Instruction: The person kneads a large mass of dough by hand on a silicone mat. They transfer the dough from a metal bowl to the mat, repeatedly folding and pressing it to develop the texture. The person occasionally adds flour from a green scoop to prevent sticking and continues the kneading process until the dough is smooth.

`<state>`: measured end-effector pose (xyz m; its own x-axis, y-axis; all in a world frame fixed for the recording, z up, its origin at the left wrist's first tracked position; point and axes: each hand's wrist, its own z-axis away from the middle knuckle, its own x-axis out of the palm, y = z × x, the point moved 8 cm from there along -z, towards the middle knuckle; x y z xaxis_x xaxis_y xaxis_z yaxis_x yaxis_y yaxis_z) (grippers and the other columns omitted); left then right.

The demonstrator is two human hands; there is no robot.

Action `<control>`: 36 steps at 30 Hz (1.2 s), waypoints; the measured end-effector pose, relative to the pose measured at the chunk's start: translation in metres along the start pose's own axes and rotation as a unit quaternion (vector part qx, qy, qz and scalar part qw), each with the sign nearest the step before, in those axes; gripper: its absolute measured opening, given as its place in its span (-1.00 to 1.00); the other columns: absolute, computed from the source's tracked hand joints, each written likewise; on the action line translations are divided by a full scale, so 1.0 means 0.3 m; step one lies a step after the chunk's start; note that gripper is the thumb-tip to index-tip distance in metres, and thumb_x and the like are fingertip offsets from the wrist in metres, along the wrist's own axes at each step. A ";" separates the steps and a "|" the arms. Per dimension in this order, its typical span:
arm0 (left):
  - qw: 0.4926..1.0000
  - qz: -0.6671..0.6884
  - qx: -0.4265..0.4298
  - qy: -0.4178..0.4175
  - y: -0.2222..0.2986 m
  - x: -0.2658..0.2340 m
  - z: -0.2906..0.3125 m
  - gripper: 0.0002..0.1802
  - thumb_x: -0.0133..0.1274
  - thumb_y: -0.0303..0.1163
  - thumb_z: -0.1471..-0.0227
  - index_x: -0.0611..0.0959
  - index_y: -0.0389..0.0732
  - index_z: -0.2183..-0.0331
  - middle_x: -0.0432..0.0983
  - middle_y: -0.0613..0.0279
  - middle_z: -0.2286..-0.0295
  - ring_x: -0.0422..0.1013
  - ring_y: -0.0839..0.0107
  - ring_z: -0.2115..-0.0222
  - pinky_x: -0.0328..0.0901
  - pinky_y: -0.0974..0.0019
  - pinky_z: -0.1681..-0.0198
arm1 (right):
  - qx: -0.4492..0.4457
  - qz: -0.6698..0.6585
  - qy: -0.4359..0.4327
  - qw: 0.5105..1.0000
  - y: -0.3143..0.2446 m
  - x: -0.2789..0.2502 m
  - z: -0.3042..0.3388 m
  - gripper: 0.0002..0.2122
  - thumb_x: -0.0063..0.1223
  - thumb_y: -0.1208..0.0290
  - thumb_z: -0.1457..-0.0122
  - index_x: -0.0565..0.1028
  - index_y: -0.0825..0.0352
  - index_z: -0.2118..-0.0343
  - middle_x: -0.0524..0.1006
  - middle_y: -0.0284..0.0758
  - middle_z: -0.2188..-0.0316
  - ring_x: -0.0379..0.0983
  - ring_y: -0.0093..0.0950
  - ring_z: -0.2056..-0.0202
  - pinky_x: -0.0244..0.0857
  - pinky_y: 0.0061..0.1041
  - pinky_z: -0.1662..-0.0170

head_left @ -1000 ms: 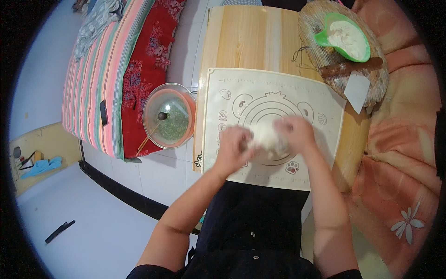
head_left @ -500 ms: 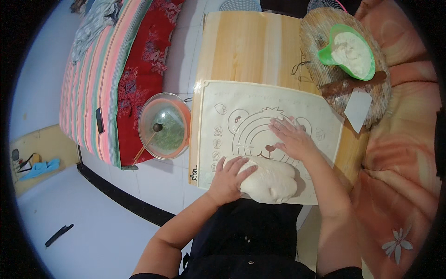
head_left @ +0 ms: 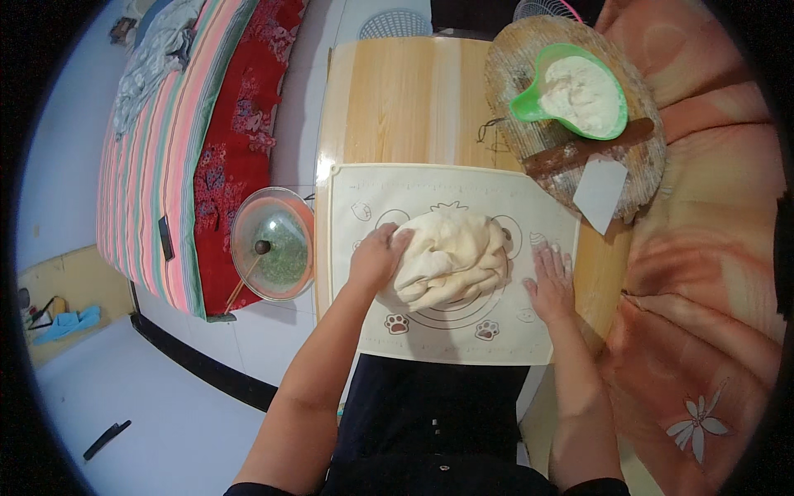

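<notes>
A big lump of pale dough (head_left: 451, 260) lies in the middle of a cream kneading mat (head_left: 447, 347) printed with a bear face. Its upper surface is creased and folded. My left hand (head_left: 382, 255) grips the dough's left side, with some fingertips hidden against it. To the right of the dough, apart from it, my right hand (head_left: 552, 285) lies open on the mat, fingers stretched away from me and whitish at the tips.
A round wooden board (head_left: 521, 66) at the far right bears a green scoop (head_left: 519, 106) of flour, a brown-handled cleaver (head_left: 591, 149) and a white scraper (head_left: 600, 194). Left of the wooden table (head_left: 397, 99) stands a lidded bowl (head_left: 273, 244) with green contents. Orange cloth (head_left: 695, 248) hangs at right.
The dough has gone from the mat's near edge to its middle and now shows a folded face upward. My left hand moved farther away; my right hand shifted right and nearer me.
</notes>
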<state>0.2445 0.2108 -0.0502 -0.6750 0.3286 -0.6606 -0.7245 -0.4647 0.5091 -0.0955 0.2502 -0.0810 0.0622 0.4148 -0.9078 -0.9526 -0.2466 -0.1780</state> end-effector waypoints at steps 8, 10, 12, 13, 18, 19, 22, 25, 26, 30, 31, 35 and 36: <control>0.963 0.002 0.231 0.141 0.127 -0.078 0.223 -0.49 0.07 -0.47 -0.01 0.37 -0.35 -0.03 0.27 -0.18 0.04 0.23 -0.11 0.01 0.16 0.04 -0.08 | -0.036 -0.140 0.124 0.982 -0.099 -0.271 0.046 -0.50 -0.02 0.37 -0.16 0.23 0.27 -0.19 0.23 -0.18 -0.18 0.15 -0.22 -0.19 0.01 -0.25 -0.25; 0.963 -0.002 0.222 0.152 0.115 -0.082 0.250 -0.49 0.08 -0.47 -0.01 0.38 -0.34 -0.02 0.28 -0.16 0.04 0.23 -0.09 0.01 0.17 0.06 -0.08 | -0.088 -0.158 0.216 0.960 -0.145 -0.491 -0.007 -0.57 -0.02 0.45 -0.14 0.34 0.27 -0.12 0.35 -0.16 -0.09 0.27 -0.20 -0.11 0.16 -0.27 -0.17; 0.966 -0.001 0.208 0.156 0.099 -0.090 0.274 -0.53 0.04 -0.46 -0.06 0.37 -0.29 -0.03 0.26 -0.12 0.02 0.22 -0.06 -0.01 0.16 0.08 -0.10 | -0.062 -0.218 0.330 0.916 -0.104 -0.742 -0.117 -0.67 -0.02 0.49 -0.13 0.46 0.30 0.01 0.45 -0.14 0.05 0.36 -0.18 0.00 0.25 -0.26 -0.06; 0.967 -0.003 0.192 0.166 0.070 -0.104 0.295 -0.54 0.02 -0.45 -0.08 0.37 -0.27 -0.03 0.25 -0.11 0.02 0.21 -0.05 -0.03 0.15 0.09 -0.11 | -0.059 -0.189 0.362 0.911 -0.098 -0.827 -0.204 -0.68 0.00 0.48 -0.12 0.46 0.30 0.02 0.45 -0.14 0.05 0.36 -0.17 0.01 0.25 -0.27 -0.05; 0.970 0.050 0.156 0.178 -0.035 -0.144 0.358 -0.56 0.03 -0.47 -0.07 0.39 -0.27 -0.02 0.27 -0.09 0.04 0.24 -0.02 -0.01 0.18 0.10 -0.09 | 0.040 -0.124 0.240 0.962 0.073 -0.880 -0.562 -0.67 0.16 0.38 -0.02 0.53 0.29 0.11 0.53 -0.12 0.19 0.43 -0.12 0.12 0.29 -0.27 0.04; 0.969 0.066 0.147 0.185 -0.059 -0.156 0.368 -0.56 0.03 -0.47 -0.06 0.40 -0.27 -0.01 0.28 -0.09 0.04 0.25 -0.02 0.00 0.19 0.10 -0.07 | 0.066 -0.128 0.172 0.975 0.087 -0.863 -0.598 -0.67 0.19 0.36 0.00 0.55 0.28 0.12 0.54 -0.11 0.21 0.44 -0.12 0.14 0.30 -0.27 0.06; 0.972 0.090 0.100 0.194 -0.174 -0.156 0.395 -0.56 0.02 -0.47 -0.07 0.40 -0.27 -0.02 0.29 -0.07 0.05 0.27 0.01 0.02 0.20 0.13 -0.06 | 0.038 -0.096 0.187 0.977 0.069 -0.887 -0.623 -0.67 0.25 0.33 0.07 0.58 0.29 0.18 0.56 -0.09 0.24 0.47 -0.12 0.20 0.32 -0.28 0.09; 0.972 0.096 0.090 0.192 -0.211 -0.159 0.402 -0.56 0.01 -0.46 -0.07 0.40 -0.28 -0.02 0.30 -0.05 0.06 0.30 0.04 0.03 0.22 0.15 -0.05 | 0.063 -0.214 0.211 0.952 0.153 -0.877 -0.609 -0.70 0.20 0.38 0.05 0.59 0.28 0.19 0.57 -0.10 0.25 0.50 -0.19 0.21 0.33 -0.35 0.11; 0.973 0.095 0.090 0.191 -0.213 -0.160 0.400 -0.56 0.01 -0.46 -0.07 0.40 -0.27 -0.02 0.30 -0.05 0.06 0.30 0.05 0.03 0.22 0.15 -0.05 | 0.076 -0.267 0.212 0.937 0.177 -0.871 -0.591 -0.70 0.18 0.38 0.04 0.59 0.29 0.18 0.58 -0.11 0.27 0.51 -0.22 0.23 0.34 -0.38 0.12; 0.970 0.104 0.116 0.185 -0.179 -0.163 0.401 -0.56 0.03 -0.46 -0.06 0.40 -0.27 -0.01 0.30 -0.08 0.07 0.28 0.00 0.02 0.21 0.13 -0.05 | 0.038 -0.379 0.098 0.920 -0.187 -0.855 -0.286 -0.79 0.03 0.52 -0.08 0.55 0.38 0.20 0.58 -0.30 0.39 0.47 -0.51 0.30 0.33 -0.48 0.17; 0.968 0.088 0.150 0.179 -0.135 -0.154 0.378 -0.56 0.04 -0.46 -0.06 0.40 -0.27 -0.01 0.30 -0.08 0.06 0.28 -0.02 0.02 0.21 0.13 -0.05 | 0.003 -0.391 0.104 0.914 -0.203 -0.728 -0.223 -0.78 0.03 0.52 -0.08 0.53 0.38 0.19 0.57 -0.32 0.39 0.45 -0.52 0.29 0.32 -0.50 0.15; 0.961 0.061 0.229 0.142 0.022 -0.140 0.256 -0.46 0.13 -0.35 -0.01 0.39 -0.30 -0.02 0.31 -0.14 0.05 0.26 -0.05 0.00 0.19 0.12 -0.08 | 0.023 -0.298 -0.058 0.952 -0.341 -0.431 -0.070 -0.71 0.01 0.46 -0.13 0.46 0.40 0.07 0.50 -0.10 0.12 0.43 -0.21 0.08 0.28 -0.36 0.00; 0.958 0.052 0.248 0.134 0.055 -0.131 0.217 -0.42 0.16 -0.31 0.01 0.39 -0.31 -0.02 0.31 -0.15 0.06 0.25 -0.05 -0.01 0.19 0.11 -0.08 | 0.023 -0.281 -0.026 0.959 -0.326 -0.397 -0.059 -0.68 -0.01 0.44 -0.14 0.44 0.40 0.04 0.47 -0.07 0.08 0.40 -0.16 0.04 0.26 -0.34 -0.03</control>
<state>0.2499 0.2438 0.0201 -0.7349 0.0478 -0.6765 -0.6777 -0.0137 0.7352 -0.0045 0.2095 0.0378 0.5562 0.5148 -0.6524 -0.7850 0.0677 -0.6158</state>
